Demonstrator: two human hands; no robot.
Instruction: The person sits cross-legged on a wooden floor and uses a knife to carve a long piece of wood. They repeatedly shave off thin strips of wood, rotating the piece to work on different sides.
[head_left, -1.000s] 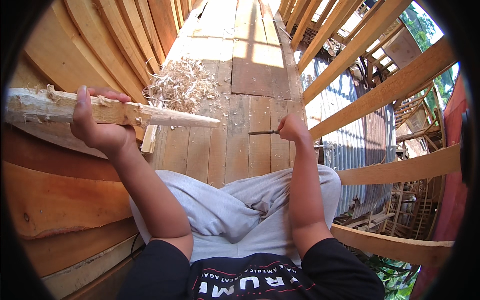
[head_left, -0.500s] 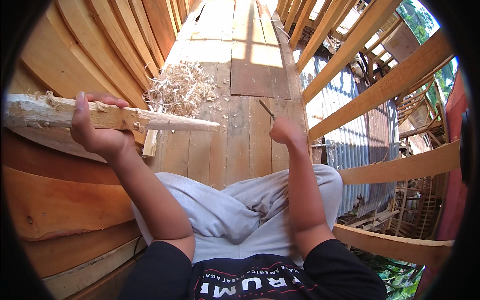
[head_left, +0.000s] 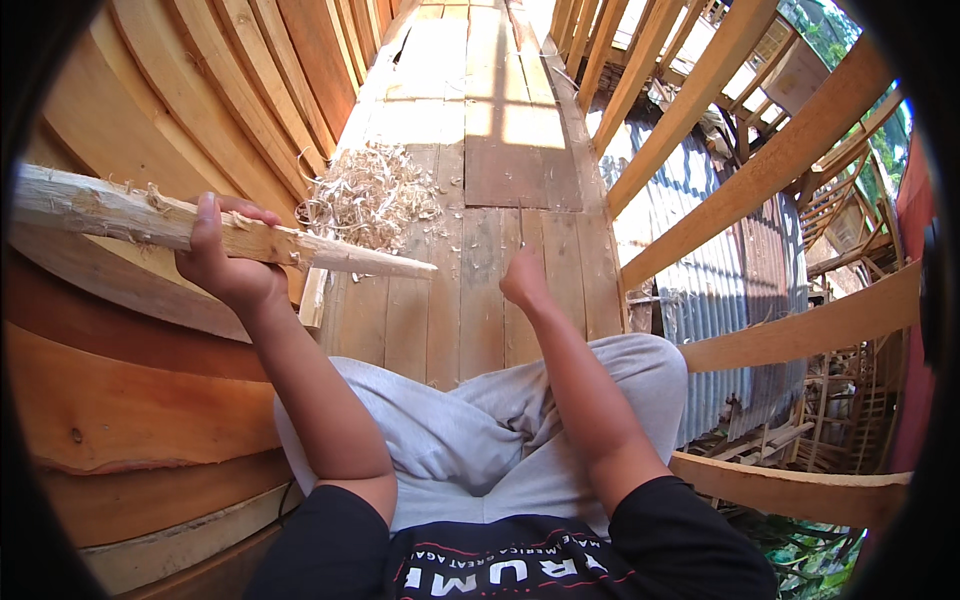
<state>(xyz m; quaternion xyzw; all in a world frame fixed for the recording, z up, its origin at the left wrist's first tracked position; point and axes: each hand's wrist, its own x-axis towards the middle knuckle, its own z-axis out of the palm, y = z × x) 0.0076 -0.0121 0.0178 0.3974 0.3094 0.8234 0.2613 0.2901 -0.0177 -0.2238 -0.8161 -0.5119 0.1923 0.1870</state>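
My left hand [head_left: 235,265] is closed around a long pale wooden pole [head_left: 100,205], its thumb over the near face. The pole lies across the left side, partly stripped, with frayed curls on top. It narrows to a whittled point right of the hand, over the floorboards. My right hand [head_left: 524,277] is a fist to the right of that point, apart from it. From the fist a slim dark knife [head_left: 520,226] sticks out away from me, seen nearly edge-on; its handle is hidden in the fingers.
A heap of curled wood shavings [head_left: 375,195] lies on the plank floor [head_left: 440,320] beyond the pole. Slatted wooden wall [head_left: 170,110] stands at left. A wooden railing [head_left: 740,225] runs along the right, with corrugated metal sheets [head_left: 720,330] below. My crossed legs [head_left: 430,420] are in front.
My right hand has moved left, toward the pole's point, and the knife has turned to point straighter ahead. My left hand has shifted slightly right and nearer me with the pole.
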